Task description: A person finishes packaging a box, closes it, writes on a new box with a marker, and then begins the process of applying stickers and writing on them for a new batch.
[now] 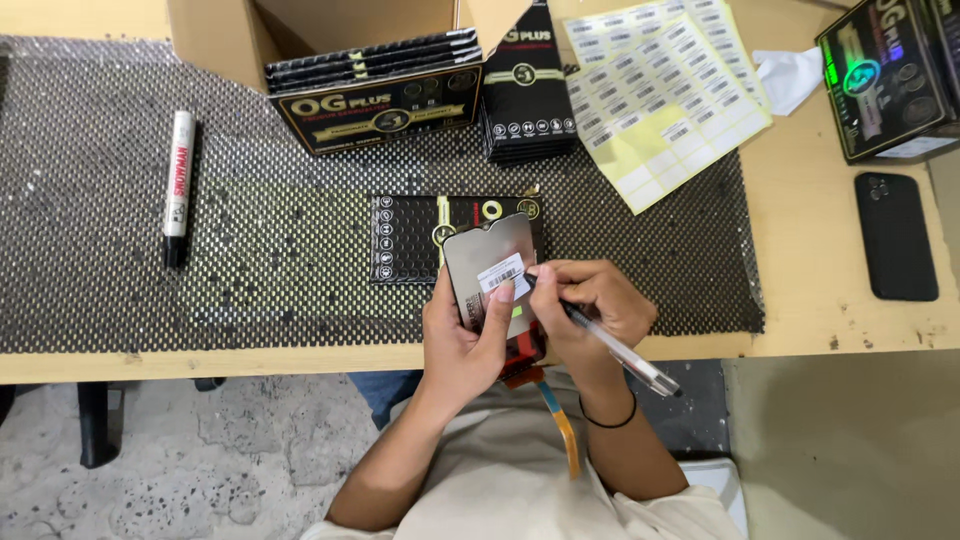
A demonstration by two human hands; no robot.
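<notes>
My left hand [462,335] grips a phone display panel [488,262] from below, fingers curled round its left edge and the thumb pressed onto the lower corner of a small white barcode sticker [500,273] on its grey back; the bottom of the panel is hidden behind my palm, and only a bit of orange ribbon cable [558,420] shows under my wrists. My right hand [592,305] pinches a clear pen [622,352] with its tip at the sticker's right end, though my fingertips cover the tip itself, so I cannot tell whether it touches. Just behind the panel a flat black package with yellow and red markings [405,238] lies on the black mesh mat [250,270], half covered by the panel. Further back an open cardboard carton [215,35], cut off by the top edge, holds a black box with gold lettering [375,105] with slim black packages stacked on it, and another stack of black packages [527,95] stands just to its right. Yellow sheets of small white barcode labels [665,85] overlap the mat's right corner, several labels already peeled away. At the far right another black box [885,75] is cut off by the frame, a dark phone [895,235] lies face down below it, and a white marker [178,185] lies on the mat's left.
</notes>
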